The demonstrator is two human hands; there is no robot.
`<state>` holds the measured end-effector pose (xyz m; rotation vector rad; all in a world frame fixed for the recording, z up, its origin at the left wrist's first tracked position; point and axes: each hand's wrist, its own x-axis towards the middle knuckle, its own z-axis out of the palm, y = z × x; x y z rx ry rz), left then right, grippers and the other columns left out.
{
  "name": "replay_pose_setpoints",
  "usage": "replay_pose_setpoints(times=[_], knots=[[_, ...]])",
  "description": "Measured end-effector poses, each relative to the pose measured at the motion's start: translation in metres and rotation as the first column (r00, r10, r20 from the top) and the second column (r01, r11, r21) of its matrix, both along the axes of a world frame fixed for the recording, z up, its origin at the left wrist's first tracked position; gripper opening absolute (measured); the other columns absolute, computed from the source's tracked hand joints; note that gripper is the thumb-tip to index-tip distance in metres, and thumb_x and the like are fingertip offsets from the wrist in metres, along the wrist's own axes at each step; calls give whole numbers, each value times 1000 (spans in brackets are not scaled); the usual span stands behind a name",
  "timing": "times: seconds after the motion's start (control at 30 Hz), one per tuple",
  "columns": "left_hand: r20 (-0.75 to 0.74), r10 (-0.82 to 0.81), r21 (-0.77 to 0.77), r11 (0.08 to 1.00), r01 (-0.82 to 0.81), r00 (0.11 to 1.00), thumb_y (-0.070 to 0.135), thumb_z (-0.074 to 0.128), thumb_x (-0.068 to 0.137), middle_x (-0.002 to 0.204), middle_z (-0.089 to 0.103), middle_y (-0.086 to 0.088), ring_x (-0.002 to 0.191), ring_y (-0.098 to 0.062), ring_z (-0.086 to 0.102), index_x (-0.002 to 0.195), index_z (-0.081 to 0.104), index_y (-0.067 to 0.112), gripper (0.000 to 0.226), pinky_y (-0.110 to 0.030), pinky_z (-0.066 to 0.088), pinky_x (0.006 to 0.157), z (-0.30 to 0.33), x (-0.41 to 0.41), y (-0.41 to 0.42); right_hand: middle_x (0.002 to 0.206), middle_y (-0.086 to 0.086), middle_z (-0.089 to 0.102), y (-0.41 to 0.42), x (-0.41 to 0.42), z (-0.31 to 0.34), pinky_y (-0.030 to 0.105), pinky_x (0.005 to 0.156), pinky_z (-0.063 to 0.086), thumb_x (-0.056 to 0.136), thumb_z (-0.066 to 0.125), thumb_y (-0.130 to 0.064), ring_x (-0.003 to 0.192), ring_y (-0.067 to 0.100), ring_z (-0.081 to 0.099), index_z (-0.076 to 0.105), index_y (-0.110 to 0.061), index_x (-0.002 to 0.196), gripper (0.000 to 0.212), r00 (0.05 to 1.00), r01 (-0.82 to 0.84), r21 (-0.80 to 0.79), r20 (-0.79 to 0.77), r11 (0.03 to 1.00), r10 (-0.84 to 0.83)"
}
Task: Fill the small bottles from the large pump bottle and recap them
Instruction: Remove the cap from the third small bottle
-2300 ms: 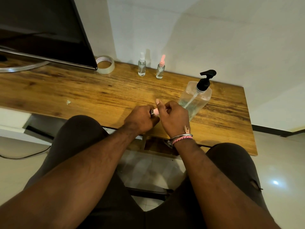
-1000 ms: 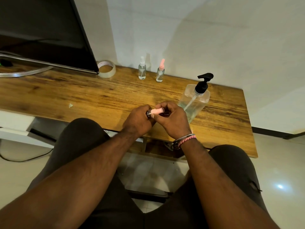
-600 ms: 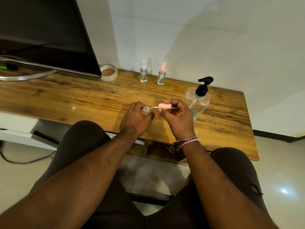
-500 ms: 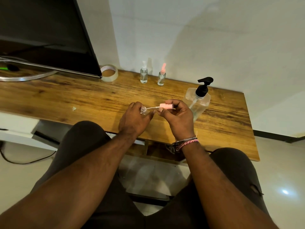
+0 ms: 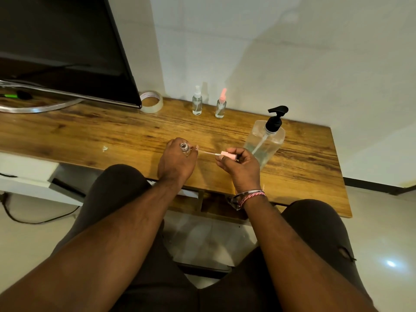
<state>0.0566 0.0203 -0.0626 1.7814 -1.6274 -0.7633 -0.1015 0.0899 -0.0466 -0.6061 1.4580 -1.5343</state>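
Along the white wall ahead of me runs a long wooden table (image 5: 90, 131), and at its left stands a large black flat screen (image 5: 60, 46) on a curved silver foot. Right of centre on the table is the large clear pump bottle with a black pump head (image 5: 266, 140), partly filled with clear liquid. At the back, beside the screen's corner, lies a roll of clear tape (image 5: 151, 101); near it two small capped spray bottles stand upright, one with a white cap (image 5: 197, 104) and one with a pink cap (image 5: 221, 105).

At the near edge, my left hand (image 5: 176, 162) is wrapped around a small clear bottle (image 5: 185, 148), its open mouth facing up. My right hand (image 5: 240, 165) pinches a pink spray cap (image 5: 228, 155), held sideways, its thin white dip tube (image 5: 207, 152) pointing toward the left hand.

A moment ago the tube tip was still at the bottle's mouth; now the hands have drawn apart and the tube is fully out. I judge the bottle is ready for filling: the cap needs setting down, then the bottle goes under the pump spout just to the right.
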Motion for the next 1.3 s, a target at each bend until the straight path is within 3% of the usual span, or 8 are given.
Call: replay_pose_setpoints(times=[0.1,0.2,0.33,0.47,0.63,0.83,1.0,1.3], knots=[[-23,40,11,999,-40,999,46,71,93,110,60,10,94,-14,60,107,65,29,23,-32,48,76,3,1,-1,94,4,72,1,-4,-11,32,78,61,73,85,-1,91,18,71,71,-11,94,27,988,9,88,-157,996,4],[-28,34,22,999,-33,999,44,72,93,110,59,10,95,-14,59,109,65,28,23,-31,46,76,2,1,-2,92,-5,73,1,-7,-20,14,69,52,76,84,-10,79,0,66,74,-16,96,23,915,-73,167,-381,983,132],[-4,-58,-3,998,58,998,41,72,93,108,59,12,95,-12,59,105,65,31,17,-32,50,77,0,-3,0,90,-12,73,-3,-3,-29,12,71,51,77,83,-16,81,0,66,75,-22,93,18,780,-133,203,-583,970,229],[12,-104,-7,995,104,995,40,72,93,108,59,14,94,-10,58,99,63,34,13,-32,51,76,0,-5,2,85,-15,69,-7,-3,-33,4,67,45,77,81,-11,76,0,64,72,-26,90,22,710,-138,215,-659,967,248],[32,-122,-17,992,122,992,40,73,93,110,60,14,95,-10,59,100,64,33,13,-33,51,77,-6,-5,1,90,-7,71,-14,-3,-41,26,76,55,78,78,-10,83,10,65,73,-22,92,19,593,-147,179,-771,973,232],[35,-136,-2,991,136,990,38,73,91,108,60,16,94,-10,60,99,65,34,12,-38,57,80,-11,-9,0,93,-2,69,-21,-1,-50,37,80,54,78,75,-13,89,17,61,72,-16,96,18,493,-143,162,-844,976,212],[59,-159,10,987,159,986,37,71,89,110,60,15,96,-13,62,100,65,33,13,-42,58,82,-13,-11,-1,96,1,68,-22,-1,-52,38,82,51,79,74,-15,92,19,59,71,-15,98,19,439,-146,168,-872,975,216],[72,-180,-1,983,181,981,36,71,90,110,60,16,97,-11,60,103,65,33,14,-40,57,81,-13,-10,1,105,3,64,-20,0,-50,34,86,50,79,76,-16,98,20,58,69,-14,106,28,440,-139,174,-871,975,218]])
